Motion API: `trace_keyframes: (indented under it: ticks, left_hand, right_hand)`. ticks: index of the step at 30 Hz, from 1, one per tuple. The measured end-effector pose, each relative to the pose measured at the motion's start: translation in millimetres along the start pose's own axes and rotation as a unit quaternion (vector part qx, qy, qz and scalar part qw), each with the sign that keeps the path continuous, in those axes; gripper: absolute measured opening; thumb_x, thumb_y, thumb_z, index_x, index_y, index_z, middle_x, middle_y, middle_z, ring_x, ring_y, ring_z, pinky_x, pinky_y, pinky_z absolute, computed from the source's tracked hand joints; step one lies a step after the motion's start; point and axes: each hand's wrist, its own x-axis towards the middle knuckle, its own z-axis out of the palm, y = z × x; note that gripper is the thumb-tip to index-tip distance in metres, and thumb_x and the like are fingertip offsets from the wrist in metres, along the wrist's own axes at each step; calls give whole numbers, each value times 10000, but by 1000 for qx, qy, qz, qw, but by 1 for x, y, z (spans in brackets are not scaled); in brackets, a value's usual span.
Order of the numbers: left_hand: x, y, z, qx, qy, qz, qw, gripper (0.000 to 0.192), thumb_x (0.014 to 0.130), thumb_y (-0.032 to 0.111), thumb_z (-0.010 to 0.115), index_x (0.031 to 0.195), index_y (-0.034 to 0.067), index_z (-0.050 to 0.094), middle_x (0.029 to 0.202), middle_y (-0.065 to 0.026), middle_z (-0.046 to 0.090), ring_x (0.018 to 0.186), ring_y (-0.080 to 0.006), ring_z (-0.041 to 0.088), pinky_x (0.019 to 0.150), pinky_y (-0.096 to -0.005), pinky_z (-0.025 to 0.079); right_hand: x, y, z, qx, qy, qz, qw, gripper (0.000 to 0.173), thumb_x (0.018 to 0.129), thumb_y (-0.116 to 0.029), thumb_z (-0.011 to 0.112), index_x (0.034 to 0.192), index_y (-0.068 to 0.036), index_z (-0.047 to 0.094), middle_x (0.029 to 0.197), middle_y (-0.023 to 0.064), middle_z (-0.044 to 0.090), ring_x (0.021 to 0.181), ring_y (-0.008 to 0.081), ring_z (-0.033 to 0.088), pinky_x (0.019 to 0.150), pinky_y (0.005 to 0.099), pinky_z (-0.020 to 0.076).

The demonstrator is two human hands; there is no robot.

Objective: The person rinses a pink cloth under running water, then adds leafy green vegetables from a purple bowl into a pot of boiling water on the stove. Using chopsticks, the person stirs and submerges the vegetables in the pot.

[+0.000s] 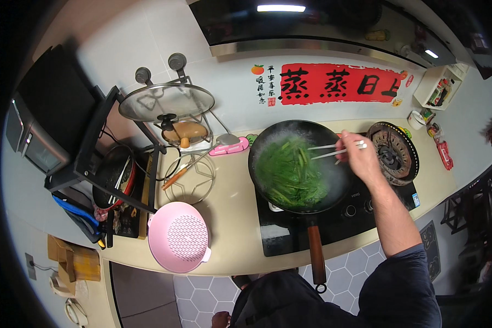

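My right hand [356, 158] grips a pair of pale chopsticks [324, 151] over the wok [340, 188]. Their tips reach into green leafy vegetables [293, 176], with some stalks raised at the tips. Steam hangs over the wok and blurs part of the greens. The wok sits on the black gas hob [287, 240], its wooden handle [316, 254] pointing toward me. Low at the bottom edge, my left hand [220, 320] hangs beside my body, below the counter. Only part of it shows, and its fingers are not clear.
A pink colander [178, 238] stands near the counter's front edge, left of the hob. Behind it lie a wire rack [190, 184] and a wooden-handled ladle [176, 178]. A glass lid [168, 102] leans by the wall. The other burner [393, 153] is right of the wok.
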Motion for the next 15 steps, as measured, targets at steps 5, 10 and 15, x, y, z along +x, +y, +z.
trace_keyframes:
  ticks: [5, 10, 15]
  left_hand:
    - [-5, 11, 6, 43, -5, -22, 999, 268, 912, 258, 535, 1112, 96, 609, 1044, -78, 587, 909, -216, 562, 679, -373, 529]
    - [2, 6, 3, 86, -14, 10, 996, 252, 921, 239, 522, 1107, 91, 607, 1056, -77, 579, 933, -217, 566, 694, -387, 537]
    - [5, -1, -3, 36, -30, -17, 999, 287, 932, 259, 525, 1145, 83, 603, 1107, -85, 576, 937, -221, 577, 701, -388, 544]
  right_hand:
    - [-11, -15, -7, 8, 2, -33, 999, 458, 985, -391, 483, 808, -2, 645, 680, 51, 623, 598, 125, 599, 567, 263, 469]
    - [-16, 14, 5, -123, -61, -18, 990, 379, 968, -336, 540, 848, 5, 656, 703, 37, 643, 611, 118, 600, 578, 258, 474]
    - [-23, 21, -31, -57, -31, 49, 997, 370, 961, -338, 552, 842, -4, 659, 701, 46, 648, 624, 111, 625, 572, 248, 498]
